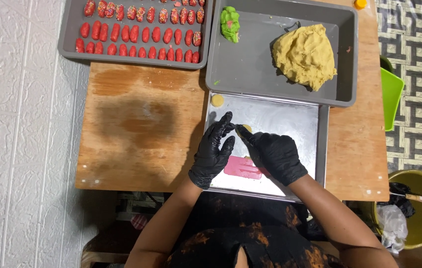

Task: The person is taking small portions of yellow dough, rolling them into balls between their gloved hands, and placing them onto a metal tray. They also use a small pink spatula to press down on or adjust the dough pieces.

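The person is shaping a small piece of yellow dough (245,129) on the metal tray (290,116); the right hand (275,155) pinches it between its fingertips, while the left hand (214,149) hovers open just beside it, holding nothing; the next move likely calls for light, even pressure; the piece is too hidden to tell its long axis or heading; a pink scraper (242,167) lies under the hands.
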